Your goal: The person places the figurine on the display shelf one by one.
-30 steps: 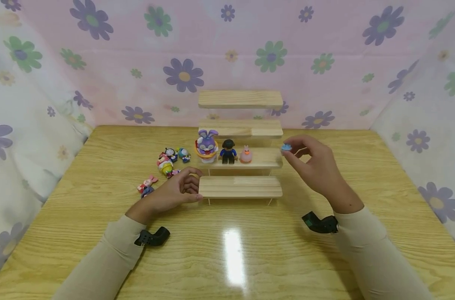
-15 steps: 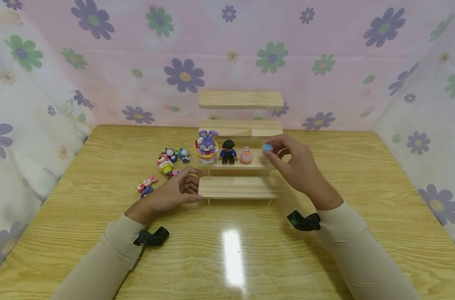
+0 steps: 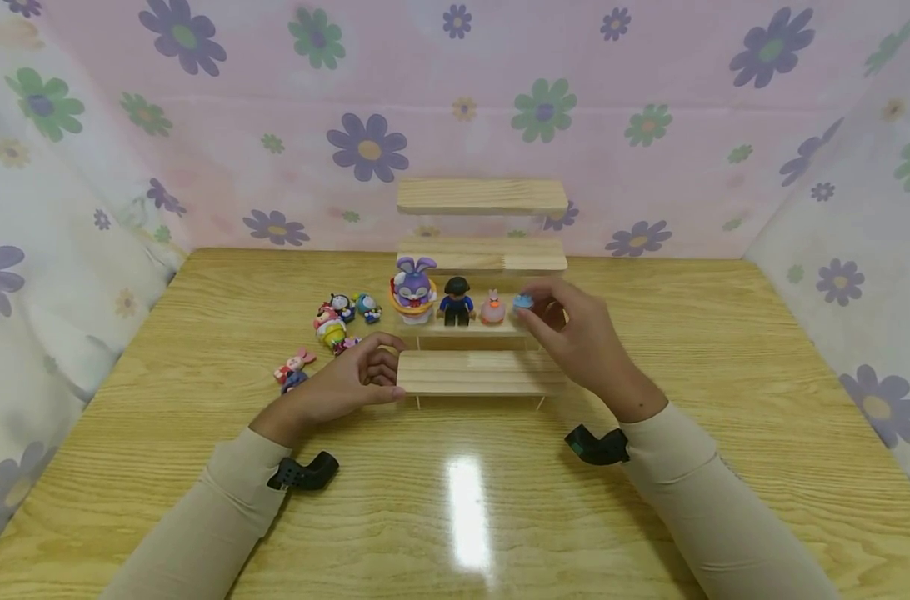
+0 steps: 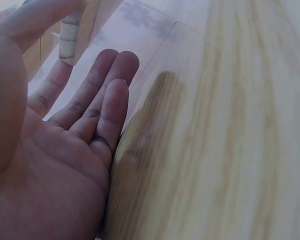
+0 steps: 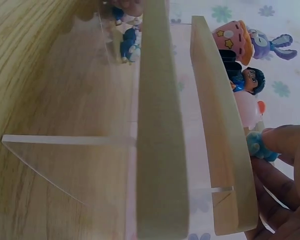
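A tiered wooden display stand (image 3: 481, 367) stands on the table. My left hand (image 3: 342, 379) is at the left end of its lowest step, thumb in front and index finger behind. In the left wrist view the plank end (image 4: 68, 40) sits between them. My right hand (image 3: 578, 337) pinches a small blue figurine (image 3: 523, 301) between thumb and fingertips, low over the second step's right part. Left of it on that step are a pink figurine (image 3: 492, 308), a dark-haired toy figure (image 3: 456, 302) and a purple rabbit figurine (image 3: 413, 292). The right wrist view shows the blue figurine (image 5: 260, 146) close beside the pink one.
Left of the stand, several small figurines lie on the wooden table (image 3: 237, 308), among them one in a yellow cone (image 3: 331, 327) and a red and pink one (image 3: 294, 368). Two higher steps (image 3: 481, 196) rise behind. A flowered cloth (image 3: 455, 75) hangs at the back.
My right hand has moved left with the blue figurine, from beside the stand's right end to near the pink figurine, and slightly lower. The left hand has stayed in place.
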### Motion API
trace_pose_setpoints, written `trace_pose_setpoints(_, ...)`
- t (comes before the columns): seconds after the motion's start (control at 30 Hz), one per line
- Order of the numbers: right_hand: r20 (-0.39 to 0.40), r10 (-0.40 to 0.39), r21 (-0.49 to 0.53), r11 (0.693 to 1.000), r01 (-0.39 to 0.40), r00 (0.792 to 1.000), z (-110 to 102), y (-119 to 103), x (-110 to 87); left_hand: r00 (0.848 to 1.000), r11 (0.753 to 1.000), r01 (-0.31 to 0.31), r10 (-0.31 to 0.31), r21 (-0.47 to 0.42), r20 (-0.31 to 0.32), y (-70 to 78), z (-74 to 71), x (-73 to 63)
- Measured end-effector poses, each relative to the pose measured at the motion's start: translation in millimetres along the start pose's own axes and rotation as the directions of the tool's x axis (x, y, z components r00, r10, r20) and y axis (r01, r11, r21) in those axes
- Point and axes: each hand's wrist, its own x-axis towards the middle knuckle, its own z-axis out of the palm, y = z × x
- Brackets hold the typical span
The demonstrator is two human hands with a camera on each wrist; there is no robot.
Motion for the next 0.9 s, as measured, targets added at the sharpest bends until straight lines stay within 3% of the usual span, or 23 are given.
trace_pose_setpoints(0.9, 0.016, -0.04, -0.027, 0.999, 0.041, 0.999, 4.6, 4.3, -3.4, 1.0, 1.0, 0.0, 0.0, -0.013, 0.01, 0.7, -0.7, -0.8)
